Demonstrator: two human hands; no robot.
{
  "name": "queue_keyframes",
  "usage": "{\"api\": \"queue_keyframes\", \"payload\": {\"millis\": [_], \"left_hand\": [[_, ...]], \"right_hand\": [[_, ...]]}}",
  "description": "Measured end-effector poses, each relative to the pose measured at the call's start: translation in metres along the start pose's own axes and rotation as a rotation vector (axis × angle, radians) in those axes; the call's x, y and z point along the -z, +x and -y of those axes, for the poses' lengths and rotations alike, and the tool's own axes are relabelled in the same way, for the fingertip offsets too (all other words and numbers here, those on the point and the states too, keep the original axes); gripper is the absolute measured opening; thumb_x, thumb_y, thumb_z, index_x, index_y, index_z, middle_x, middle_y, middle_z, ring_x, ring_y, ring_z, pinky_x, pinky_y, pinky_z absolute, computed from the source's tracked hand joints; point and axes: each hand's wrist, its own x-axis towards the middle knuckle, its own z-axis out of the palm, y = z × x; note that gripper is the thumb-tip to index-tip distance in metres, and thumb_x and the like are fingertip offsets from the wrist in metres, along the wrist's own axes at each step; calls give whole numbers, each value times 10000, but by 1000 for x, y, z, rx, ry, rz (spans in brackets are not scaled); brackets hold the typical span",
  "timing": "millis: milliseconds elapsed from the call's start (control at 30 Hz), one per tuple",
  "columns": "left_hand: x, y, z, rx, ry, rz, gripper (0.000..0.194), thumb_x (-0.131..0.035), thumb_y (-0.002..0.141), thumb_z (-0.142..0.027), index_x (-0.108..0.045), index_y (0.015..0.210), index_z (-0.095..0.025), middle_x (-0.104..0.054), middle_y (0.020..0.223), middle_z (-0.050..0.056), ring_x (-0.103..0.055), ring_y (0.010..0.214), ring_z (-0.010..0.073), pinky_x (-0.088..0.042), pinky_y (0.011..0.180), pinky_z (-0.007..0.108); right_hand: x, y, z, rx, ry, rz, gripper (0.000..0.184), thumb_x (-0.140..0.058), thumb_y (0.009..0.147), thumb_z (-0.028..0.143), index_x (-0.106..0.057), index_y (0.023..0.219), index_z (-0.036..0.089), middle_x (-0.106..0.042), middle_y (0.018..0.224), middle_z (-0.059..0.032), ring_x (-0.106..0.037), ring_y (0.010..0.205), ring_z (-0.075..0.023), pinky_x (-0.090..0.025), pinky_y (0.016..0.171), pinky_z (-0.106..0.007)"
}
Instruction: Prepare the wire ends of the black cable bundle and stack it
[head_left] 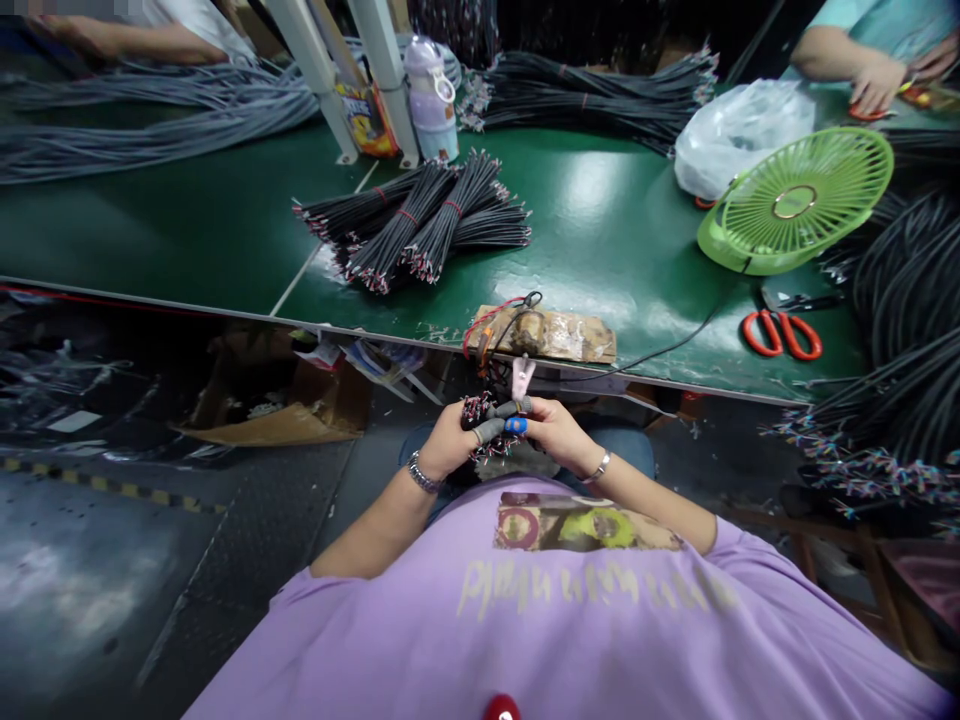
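Observation:
My left hand [448, 442] is closed around a bunch of short dark cables [477, 409] with reddish and white wire ends, held just off the table's front edge. Against it, my right hand [561, 436] has its fingers pinched together at the bunch's right side; what lies between them is too small to make out. Grey coverings wrap some fingertips, and a blue band [516, 425] sits on one right-hand finger. Directly beyond the fingers is a pale pink clip [523, 378], below a worn wooden block [577, 335] with red and black wires at the table edge.
Tied black cable bundles [431, 215] lie on the green table [600, 235]. Behind them stands a lilac bottle [433, 105]. To the right are a green fan [799, 200], red-handled scissors [781, 333], a plastic bag [739, 135] and heaped cables [919, 290]. Two co-workers' arms show at the back.

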Motion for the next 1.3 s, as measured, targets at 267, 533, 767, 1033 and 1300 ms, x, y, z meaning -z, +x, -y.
{"api": "queue_keyframes", "payload": {"millis": [267, 533, 767, 1033, 1300], "left_hand": [[-2, -3, -2, -95, 121, -108, 226, -692, 717, -329, -578, 729, -134, -577, 642, -15, -534, 577, 100, -439, 573, 219], [-3, -1, -1, -118, 170, -85, 227, -686, 717, -336, -594, 763, -134, -608, 696, 3, -551, 627, 112, -457, 610, 227], [-4, -2, 1, -67, 252, 1, 283, -737, 673, -334, -619, 804, -113, -624, 707, 20, -538, 622, 114, -443, 611, 232], [-1, -2, -4, -16, 47, 4, 276, -736, 671, -360, -607, 707, -119, -567, 604, -18, -492, 546, 89, -411, 547, 213], [-2, -2, 0, -62, 29, -32, 250, -754, 655, -320, -618, 727, -123, -598, 644, -13, -515, 569, 88, -420, 552, 204]], "right_hand": [[14, -3, -7, -54, 331, 21, 159, -662, 743, 281, -684, 811, 139, -648, 647, -27, -561, 571, -101, -475, 573, -228], [8, -7, -1, -15, 217, -83, 241, -756, 663, 349, -652, 762, 156, -654, 655, -8, -529, 538, -81, -454, 547, -215], [2, -6, 6, -66, 88, -157, 226, -724, 680, 352, -618, 690, 152, -646, 591, 3, -482, 460, -59, -391, 454, -176], [4, -4, -2, -161, 327, -66, 317, -748, 661, 416, -573, 721, 159, -674, 660, -15, -539, 479, -74, -480, 502, -210], [-5, -8, 6, -83, 171, -152, 284, -780, 630, 354, -597, 716, 155, -643, 615, 12, -516, 469, -63, -435, 473, -190]]}}
